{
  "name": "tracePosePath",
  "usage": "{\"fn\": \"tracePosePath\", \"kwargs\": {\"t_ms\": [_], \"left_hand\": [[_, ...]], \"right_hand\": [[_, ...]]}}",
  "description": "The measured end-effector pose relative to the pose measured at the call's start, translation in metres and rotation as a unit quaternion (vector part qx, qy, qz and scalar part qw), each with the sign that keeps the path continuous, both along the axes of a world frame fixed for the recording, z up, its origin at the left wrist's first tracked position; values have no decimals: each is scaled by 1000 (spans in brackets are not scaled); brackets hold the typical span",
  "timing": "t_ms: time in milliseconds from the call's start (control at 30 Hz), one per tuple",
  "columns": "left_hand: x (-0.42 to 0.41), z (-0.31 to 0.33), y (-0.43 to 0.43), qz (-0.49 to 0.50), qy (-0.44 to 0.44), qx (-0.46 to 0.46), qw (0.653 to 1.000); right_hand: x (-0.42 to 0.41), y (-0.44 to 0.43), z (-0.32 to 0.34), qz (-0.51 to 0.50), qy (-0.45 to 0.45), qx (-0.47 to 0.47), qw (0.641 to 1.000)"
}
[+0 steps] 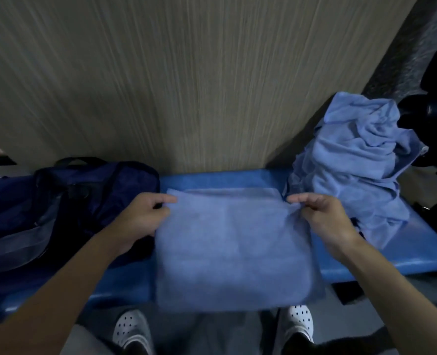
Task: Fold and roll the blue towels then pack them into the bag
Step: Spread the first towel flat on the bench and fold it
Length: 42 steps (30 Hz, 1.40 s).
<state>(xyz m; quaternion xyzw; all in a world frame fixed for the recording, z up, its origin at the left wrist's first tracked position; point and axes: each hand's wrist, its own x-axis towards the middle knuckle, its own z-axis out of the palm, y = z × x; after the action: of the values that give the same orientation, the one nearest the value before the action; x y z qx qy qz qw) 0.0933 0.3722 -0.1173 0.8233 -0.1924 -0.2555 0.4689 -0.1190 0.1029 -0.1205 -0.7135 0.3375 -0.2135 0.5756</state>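
Observation:
A folded blue towel (234,244) lies flat on the blue bench (417,254) in front of me, its near edge hanging over the bench's front. My left hand (143,221) pinches the towel's far left corner. My right hand (322,219) pinches the far right corner. A dark navy bag (66,201) sits on the bench to the left, touching my left hand's side. A heap of crumpled blue towels (358,160) is piled on the bench at the right.
A beige striped wall (186,85) rises directly behind the bench. My feet in white perforated clogs (131,329) stand on the floor below the bench's front edge. Dark objects stand at the far right beyond the heap.

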Motion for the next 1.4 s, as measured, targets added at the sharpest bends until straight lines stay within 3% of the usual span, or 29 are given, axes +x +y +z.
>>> {"fn": "tracePosePath", "kwargs": {"t_ms": [67, 133, 400, 600, 733, 900, 1067, 1167, 1233, 1400], "left_hand": [[9, -18, -19, 16, -112, -8, 994], [18, -36, -33, 16, -149, -35, 988], [49, -89, -70, 93, -215, -36, 972], [58, -102, -84, 141, -208, -68, 966], [65, -105, -89, 145, -220, -58, 963], [68, -101, -87, 112, -198, -53, 972], [77, -81, -95, 148, -255, -109, 949], [86, -90, -102, 167, -231, -69, 956], [88, -105, -107, 145, -250, -27, 957], [96, -119, -112, 109, -309, 18, 945]], "right_hand": [[21, -7, -16, -35, 12, -22, 999], [39, -15, -33, -53, 5, -39, 998], [83, -43, -79, -67, 30, -156, 985], [113, -49, -78, -99, -15, -252, 962], [121, -56, -97, -21, 84, -328, 941], [124, -52, -96, -53, 105, -272, 955], [127, -51, -76, -123, 34, -321, 938], [133, -62, -89, -109, 107, -289, 945], [135, -71, -103, -70, 168, -325, 928], [143, -79, -110, -89, 192, -356, 910]]}}
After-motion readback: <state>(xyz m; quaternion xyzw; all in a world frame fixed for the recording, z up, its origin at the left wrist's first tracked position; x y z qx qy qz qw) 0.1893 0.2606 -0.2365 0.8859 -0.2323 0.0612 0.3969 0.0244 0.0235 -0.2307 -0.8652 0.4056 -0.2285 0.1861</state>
